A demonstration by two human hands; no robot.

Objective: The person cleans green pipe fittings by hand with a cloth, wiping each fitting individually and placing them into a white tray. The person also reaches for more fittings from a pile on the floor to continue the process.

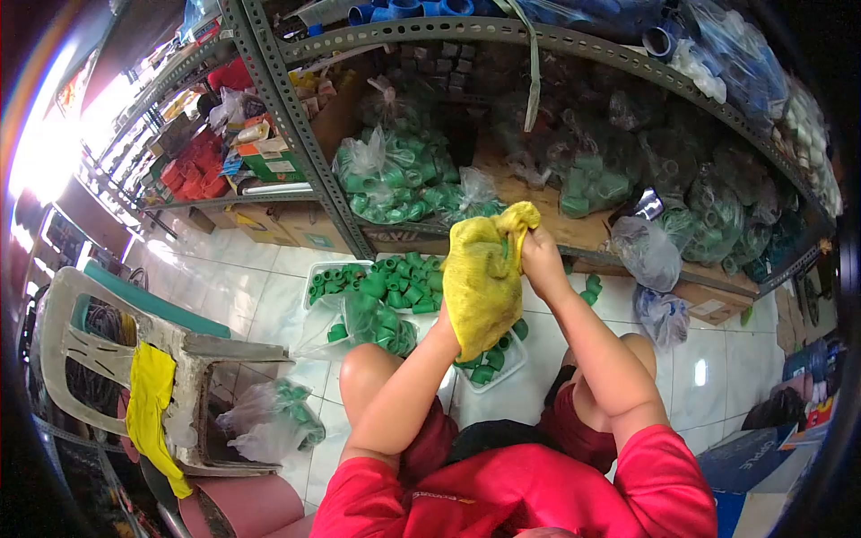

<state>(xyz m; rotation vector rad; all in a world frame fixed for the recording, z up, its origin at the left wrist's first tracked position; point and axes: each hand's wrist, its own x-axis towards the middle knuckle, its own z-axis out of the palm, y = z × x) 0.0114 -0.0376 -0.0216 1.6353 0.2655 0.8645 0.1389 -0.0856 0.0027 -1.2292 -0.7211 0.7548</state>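
Observation:
A yellow cloth [480,287] with dark smudges is held up in front of me, above the floor. My right hand [540,262] is closed around its bunched upper right corner. My left hand [445,328] reaches up under the cloth from the left; its fingers are covered, so what they hold does not show. A spot of green shows near the cloth's upper part. Below the cloth stands a white tray [515,366] with green pipe fittings [484,369]. Farther left, more green fittings [408,280] fill another tray, with an open clear bag of fittings [387,330] before it.
A metal shelf [395,32] spans the front, carrying bagged green fittings [395,170] and blue fittings [420,9]. A worn plastic chair [193,359] with a yellow cloth on it stands at left. Another bag [278,417] lies beside it. Boxes [740,459] stand at right.

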